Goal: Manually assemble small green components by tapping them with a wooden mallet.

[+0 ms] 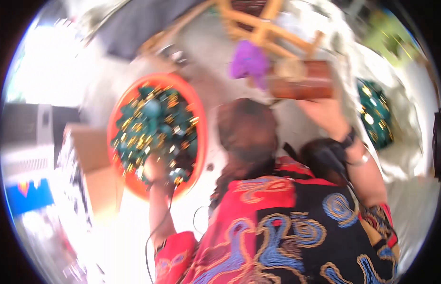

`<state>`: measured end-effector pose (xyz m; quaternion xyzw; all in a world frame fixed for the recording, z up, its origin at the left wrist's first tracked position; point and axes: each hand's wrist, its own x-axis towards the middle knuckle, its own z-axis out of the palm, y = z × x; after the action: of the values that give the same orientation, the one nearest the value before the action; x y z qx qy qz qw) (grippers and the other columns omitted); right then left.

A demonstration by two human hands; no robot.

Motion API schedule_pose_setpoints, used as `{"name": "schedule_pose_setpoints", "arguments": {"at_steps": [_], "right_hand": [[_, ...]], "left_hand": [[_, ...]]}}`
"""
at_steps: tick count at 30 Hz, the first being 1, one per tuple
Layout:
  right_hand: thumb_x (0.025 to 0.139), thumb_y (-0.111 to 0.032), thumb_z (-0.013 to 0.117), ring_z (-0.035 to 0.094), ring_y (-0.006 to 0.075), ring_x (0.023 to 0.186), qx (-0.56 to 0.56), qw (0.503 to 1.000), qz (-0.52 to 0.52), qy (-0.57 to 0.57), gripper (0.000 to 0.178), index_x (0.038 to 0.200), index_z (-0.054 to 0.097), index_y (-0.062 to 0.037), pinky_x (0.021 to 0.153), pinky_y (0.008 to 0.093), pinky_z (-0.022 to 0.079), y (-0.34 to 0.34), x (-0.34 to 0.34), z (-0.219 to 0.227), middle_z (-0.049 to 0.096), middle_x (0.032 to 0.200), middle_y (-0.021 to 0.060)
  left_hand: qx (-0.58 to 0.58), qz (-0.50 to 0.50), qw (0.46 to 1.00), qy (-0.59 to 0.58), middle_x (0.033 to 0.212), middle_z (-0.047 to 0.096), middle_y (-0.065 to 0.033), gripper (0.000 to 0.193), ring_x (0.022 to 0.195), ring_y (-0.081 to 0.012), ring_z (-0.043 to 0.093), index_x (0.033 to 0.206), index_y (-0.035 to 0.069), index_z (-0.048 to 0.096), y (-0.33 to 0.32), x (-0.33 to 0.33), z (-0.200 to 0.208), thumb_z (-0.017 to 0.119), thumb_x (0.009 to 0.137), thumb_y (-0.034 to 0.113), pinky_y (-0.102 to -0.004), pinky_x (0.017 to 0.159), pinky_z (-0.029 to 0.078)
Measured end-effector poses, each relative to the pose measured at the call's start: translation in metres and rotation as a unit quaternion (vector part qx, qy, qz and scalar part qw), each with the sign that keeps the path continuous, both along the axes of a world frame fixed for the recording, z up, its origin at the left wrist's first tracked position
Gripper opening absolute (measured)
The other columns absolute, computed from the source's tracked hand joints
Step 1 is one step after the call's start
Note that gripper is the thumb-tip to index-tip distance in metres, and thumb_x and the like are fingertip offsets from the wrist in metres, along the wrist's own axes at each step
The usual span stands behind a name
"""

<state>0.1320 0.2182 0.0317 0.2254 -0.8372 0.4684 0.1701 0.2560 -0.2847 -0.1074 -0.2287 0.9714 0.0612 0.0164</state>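
My left hand (156,166) reaches down into an orange basin (198,106) filled with small dark green and gold pieces (154,120). Its fingers are blurred and lost among the pieces, so I cannot see whether they grip any. On the right, my right hand (324,116) is closed on the near edge of a reddish-brown block-like thing (308,85). Most of its fingers are hidden behind that thing, whose exact kind is too blurred to tell. A pale round patch shows on its left part. Just left of it is a bright purple cloth-like thing (249,61).
A wooden frame (263,28), perhaps a stool, lies at the far side. An opened cardboard box (95,161) stands left of the basin. More green and gold pieces (374,113) rest on white sheeting at right. A thin dark cable runs by my left forearm.
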Motion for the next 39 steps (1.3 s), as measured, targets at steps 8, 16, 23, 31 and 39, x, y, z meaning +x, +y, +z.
{"name": "schedule_pose_setpoints", "arguments": {"at_steps": [8,16,23,31,39], "right_hand": [[0.075,-0.004,0.067,0.06,0.0141,0.09,0.012,0.992,-0.03,-0.124,0.028,0.102,0.063,-0.0013,0.08,0.0283,0.046,-0.005,0.011,0.011,0.065,0.097,0.0044],[0.075,-0.005,0.066,0.06,0.0146,0.09,0.02,0.993,-0.048,-0.109,0.026,0.101,0.063,-0.0012,0.08,0.0289,0.047,-0.004,0.006,0.017,0.065,0.095,0.0041],[0.069,0.001,0.066,0.062,0.0131,0.086,-0.073,0.991,-0.07,-0.085,0.03,0.098,0.063,-0.0013,0.075,0.0275,0.049,-0.008,-0.004,0.016,0.065,0.092,0.0069],[0.073,-0.001,0.067,0.06,0.0126,0.088,-0.1,0.983,-0.148,-0.038,0.025,0.098,0.063,-0.0016,0.077,0.0274,0.049,-0.008,-0.012,0.027,0.063,0.096,0.0043],[0.076,-0.001,0.069,0.06,0.0134,0.095,0.021,0.985,-0.159,0.058,0.03,0.105,0.06,0.0004,0.082,0.029,0.049,-0.028,-0.064,0.097,0.063,0.102,0.0043]], "left_hand": [[0.35,0.149,0.916,0.13,0.067,0.062,-0.0018,0.01,0.06,-0.0091,0.054,0.082,0.002,0.067,-0.02,0.01,0.013,0.069,0.074,0.008,-0.024,0.055,0.043],[0.392,0.06,0.899,0.185,0.068,0.059,-0.004,0.004,0.064,-0.0117,0.053,0.074,0.0,0.06,0.002,-0.038,0.043,0.057,0.073,0.002,-0.0254,0.062,0.042],[0.479,-0.037,0.848,0.224,0.069,0.056,0.0024,0.005,0.063,-0.0052,0.05,0.079,0.003,0.056,0.068,-0.121,0.093,0.059,0.083,0.002,-0.0198,0.058,0.039],[0.386,-0.327,0.788,0.35,0.08,0.061,-0.0096,0.022,0.065,-0.0222,0.059,0.088,0.006,0.06,0.251,-0.238,0.126,0.071,0.069,0.003,-0.0319,0.06,0.048],[0.347,-0.337,0.811,0.328,0.085,0.061,-0.0073,0.041,0.082,-0.0302,0.058,0.103,0.011,0.054,0.28,-0.257,0.102,0.072,0.066,0.006,-0.0399,0.07,0.048]]}}
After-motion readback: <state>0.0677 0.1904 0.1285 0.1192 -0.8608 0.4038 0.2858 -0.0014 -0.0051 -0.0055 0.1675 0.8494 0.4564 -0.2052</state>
